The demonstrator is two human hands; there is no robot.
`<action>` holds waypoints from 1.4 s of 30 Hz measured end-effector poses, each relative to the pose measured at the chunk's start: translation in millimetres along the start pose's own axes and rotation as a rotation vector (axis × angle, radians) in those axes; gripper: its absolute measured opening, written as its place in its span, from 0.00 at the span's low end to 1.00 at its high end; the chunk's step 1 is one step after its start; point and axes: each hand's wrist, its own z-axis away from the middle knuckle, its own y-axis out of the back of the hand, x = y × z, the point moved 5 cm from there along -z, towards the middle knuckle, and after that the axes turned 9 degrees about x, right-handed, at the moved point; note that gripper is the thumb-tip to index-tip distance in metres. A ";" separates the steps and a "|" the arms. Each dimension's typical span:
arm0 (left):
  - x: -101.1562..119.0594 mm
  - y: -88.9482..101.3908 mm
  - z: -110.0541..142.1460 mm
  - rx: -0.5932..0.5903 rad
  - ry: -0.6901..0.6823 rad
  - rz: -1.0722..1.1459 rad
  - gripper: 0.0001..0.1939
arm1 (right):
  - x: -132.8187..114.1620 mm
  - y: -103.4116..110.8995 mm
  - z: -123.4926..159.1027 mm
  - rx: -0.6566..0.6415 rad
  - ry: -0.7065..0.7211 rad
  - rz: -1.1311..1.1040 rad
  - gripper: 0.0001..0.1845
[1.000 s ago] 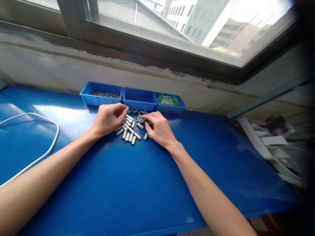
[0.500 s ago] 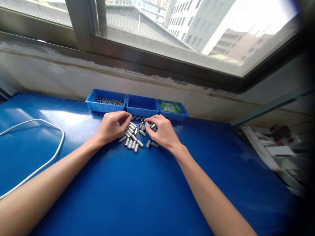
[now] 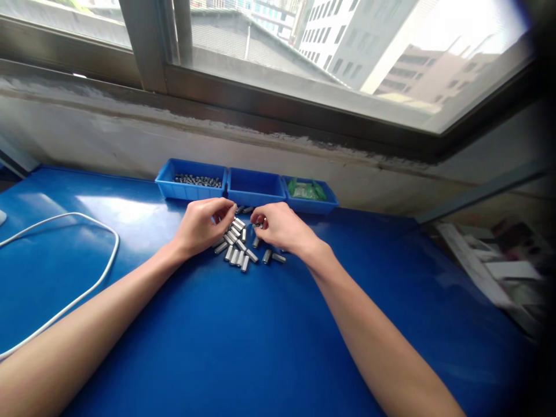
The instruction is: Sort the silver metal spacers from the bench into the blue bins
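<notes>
A loose pile of silver hex standoffs (image 3: 237, 256) lies on the blue tabletop between my two hands. My left hand (image 3: 203, 226) is at the pile's left edge, its thumb and forefinger closed in a pinch at the upper end. Whatever is between those fingertips is too small to make out. Opposite it, my right hand (image 3: 284, 230) curls down over the right part of the pile. Its thumb and fingers close around small metal parts (image 3: 259, 221), partly hidden by the fingers. Two standoffs (image 3: 273, 257) lie just below this hand.
Behind the hands stand three blue bins: the left bin (image 3: 191, 193) contains many small metal parts, the middle bin (image 3: 256, 196) shows its bare inside, and the right bin (image 3: 310, 205) contains a green bag (image 3: 307, 190). A white cable (image 3: 113, 249) loops across the left.
My right hand's fingers have drawn together over the small metal parts; they were more spread before. My left hand keeps its pinch. The whole view has shifted slightly.
</notes>
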 end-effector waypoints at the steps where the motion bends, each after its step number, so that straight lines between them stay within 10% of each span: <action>1: 0.0 0.0 0.1 -0.001 0.001 -0.001 0.08 | 1.7 0.8 1.4 -0.012 -0.010 -0.024 0.14; 10: -1.8 -1.4 0.7 -0.006 0.002 -0.002 0.08 | 26.7 32.2 1.3 0.240 -0.112 -0.083 0.16; 24: -1.1 -1.0 -0.4 -0.004 -0.019 -0.002 0.09 | 11.6 11.8 2.9 0.071 -0.037 0.406 0.18; 36: -1.0 -0.5 -0.9 0.000 -0.024 0.001 0.10 | 18.6 1.0 -5.9 0.062 -0.051 0.308 0.14; 42: -0.6 -0.2 -1.2 0.009 -0.022 0.003 0.10 | 12.6 15.7 -0.3 0.254 0.007 0.143 0.12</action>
